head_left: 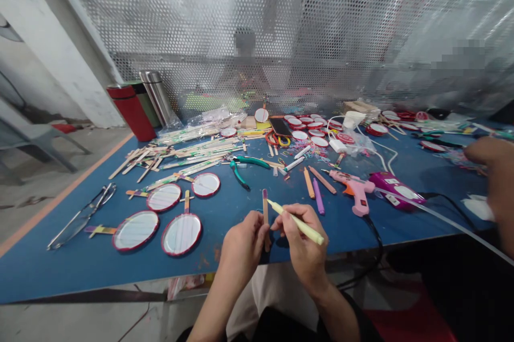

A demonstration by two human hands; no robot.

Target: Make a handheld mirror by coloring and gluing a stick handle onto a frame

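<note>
The left hand [243, 243] is pinching a craft stick [265, 216] over the blue table's [132, 273] near edge; the right hand [305, 253] is gripping a pale-yellow marker [308, 229], its tip meeting the stick's purple-topped end. The purple device [395, 190] is showing labels too small to read.

Wooden stick [265, 207]: middle portion partly hidden by fingers of the left hand [243, 243]. Light-yellow marker [305, 230]: partly covered by the right hand [308, 248]. Green flask [146, 104]: largely concealed behind the red flask [135, 117]. Co-worker's hand [488, 156]: blurred, cut off at right edge. Counter [76, 278]: near-left corner outside view. Grey chair [38, 145]: cut off at left edge. Figure in the perforated panel [168, 26]: indistinct, head obscured by blocks. Coloured bands [309, 156]: too small to count.
</note>
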